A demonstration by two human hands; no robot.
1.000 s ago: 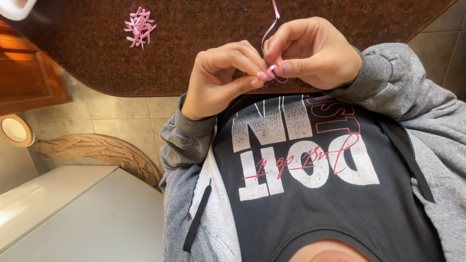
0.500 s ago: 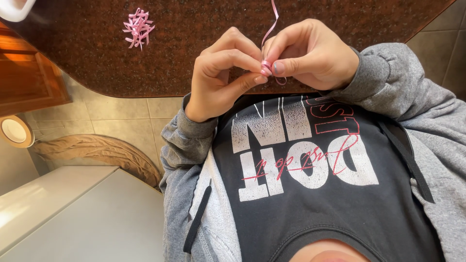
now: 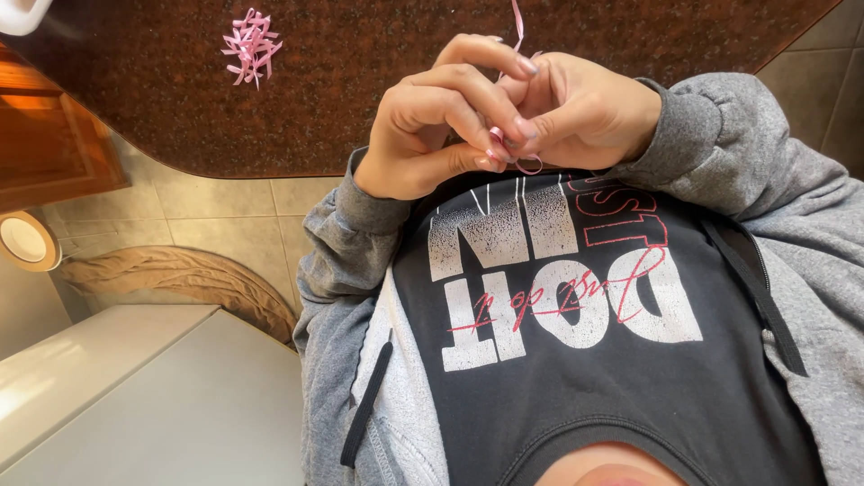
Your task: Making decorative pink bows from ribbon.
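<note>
While both hands pinch it, the pink ribbon runs straight up from the left hand and right hand.

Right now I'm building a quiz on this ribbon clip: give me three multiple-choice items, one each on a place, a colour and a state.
1. Where does the finished ribbon bow lie?
A. on the dark speckled countertop
B. on the white appliance
C. in a hand

2. What colour is the ribbon strand?
A. blue
B. pink
C. green

3. How is the strand held?
A. lying loose
B. left hand alone
C. pinched by both hands, right hand too

Answers: 1 A, it rests on the stone, apart from the hands. 2 B, pale pink. 3 C, both hands' fingertips meet on its loop.
</note>
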